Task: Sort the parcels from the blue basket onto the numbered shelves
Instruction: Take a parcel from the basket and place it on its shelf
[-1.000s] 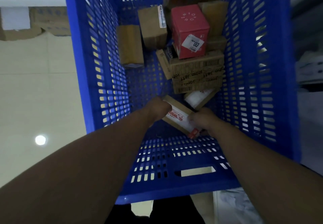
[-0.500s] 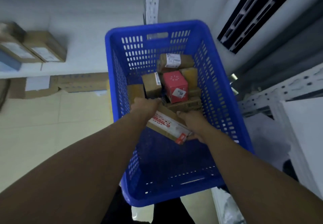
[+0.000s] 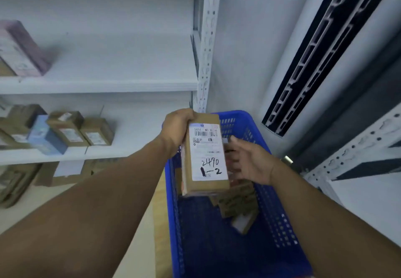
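My left hand point(image 3: 176, 129) grips the top end of a brown cardboard parcel point(image 3: 206, 154) and holds it upright above the blue basket point(image 3: 245, 245). Its white label faces me, with "2490" and "-2" handwritten in black. My right hand point(image 3: 247, 161) hovers beside the parcel's right edge with fingers spread and relaxed, holding nothing. Under the hands, a few more brown parcels point(image 3: 237, 201) lie in the basket, partly hidden by the held parcel.
White shelves point(image 3: 97, 85) stand to the left. A pink box point(image 3: 20, 50) sits on the upper one; several brown and blue parcels point(image 3: 65, 131) sit on the lower one. A perforated white upright point(image 3: 207, 45) rises behind the basket. Another rack point(image 3: 355, 152) is at right.
The parcel has come up out of the basket and been turned label-up. My right hand has let go of it. The view has tilted up from the basket toward the shelves.
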